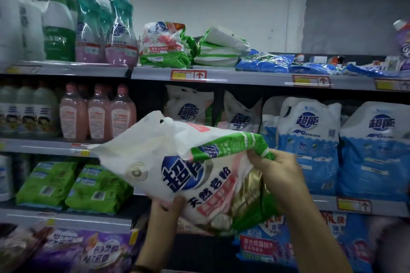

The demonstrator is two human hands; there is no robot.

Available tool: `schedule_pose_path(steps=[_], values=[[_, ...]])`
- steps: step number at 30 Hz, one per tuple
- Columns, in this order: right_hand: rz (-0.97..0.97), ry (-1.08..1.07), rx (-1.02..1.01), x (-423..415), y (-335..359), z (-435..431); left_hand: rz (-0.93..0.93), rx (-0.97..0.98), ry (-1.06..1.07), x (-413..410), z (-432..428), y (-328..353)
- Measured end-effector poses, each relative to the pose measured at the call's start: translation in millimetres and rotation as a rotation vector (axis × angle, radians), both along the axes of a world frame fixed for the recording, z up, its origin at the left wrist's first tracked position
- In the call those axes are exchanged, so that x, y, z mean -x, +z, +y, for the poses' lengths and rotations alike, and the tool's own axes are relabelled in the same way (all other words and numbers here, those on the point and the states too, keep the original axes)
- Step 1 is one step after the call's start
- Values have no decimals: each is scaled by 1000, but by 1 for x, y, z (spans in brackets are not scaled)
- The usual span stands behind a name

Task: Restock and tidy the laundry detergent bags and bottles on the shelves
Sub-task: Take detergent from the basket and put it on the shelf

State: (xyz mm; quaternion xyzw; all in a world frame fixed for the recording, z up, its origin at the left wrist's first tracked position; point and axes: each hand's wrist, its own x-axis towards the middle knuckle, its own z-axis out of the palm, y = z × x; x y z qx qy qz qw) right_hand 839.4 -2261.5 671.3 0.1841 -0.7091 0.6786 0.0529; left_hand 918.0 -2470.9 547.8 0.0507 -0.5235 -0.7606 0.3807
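Note:
I hold a large white, green and pink detergent powder bag (177, 166) sideways in front of the shelves. My left hand (167, 206) grips its lower edge from below, thumb on the front. My right hand (277, 175) grips its green bottom end at the right. Behind it, on the middle shelf, stand two matching white bags (188, 104) next to blue and white bags (310, 139). The top shelf carries bottles (119, 29) at the left, green and white bags (164, 46) lying in the middle and flat blue bags (266, 61) at the right.
Pink bottles (97, 113) stand on the middle shelf at the left. Green bags (73, 186) lie on the shelf below them. Purple bags (88, 248) and blue bags (266, 246) fill the lowest level. The grey top shelf edge (244, 77) carries red price tags.

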Motion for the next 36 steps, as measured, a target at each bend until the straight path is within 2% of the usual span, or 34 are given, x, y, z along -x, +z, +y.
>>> schedule_pose_path(steps=[2, 5, 10, 13, 16, 18, 20, 25, 30, 36], values=[[-146, 138, 60, -5, -10, 4, 54, -53, -81, -14, -4, -1], [-280, 195, 56, -5, -29, 3, 76, -87, -101, -28, -2, 7], [-281, 229, 23, 0, -56, -1, -71, -113, -31, -42, 7, 37], [-206, 306, 6, -2, -67, -1, -175, -107, -61, -43, 2, 48], [-260, 358, 73, 5, -75, -2, -247, -43, -101, -41, -5, 60], [-282, 347, 62, 10, -80, -7, -280, 32, -116, -38, -6, 68], [-199, 246, 2, 13, -85, -14, -308, 91, -131, -33, -10, 77], [-109, 92, 107, 26, -85, -29, -361, 110, -121, -16, -24, 85], [-255, 81, 302, 55, -74, -52, -414, 71, -150, 8, -40, 84], [-294, 108, 293, 108, -34, -82, -420, 28, -169, 57, -78, 103]])
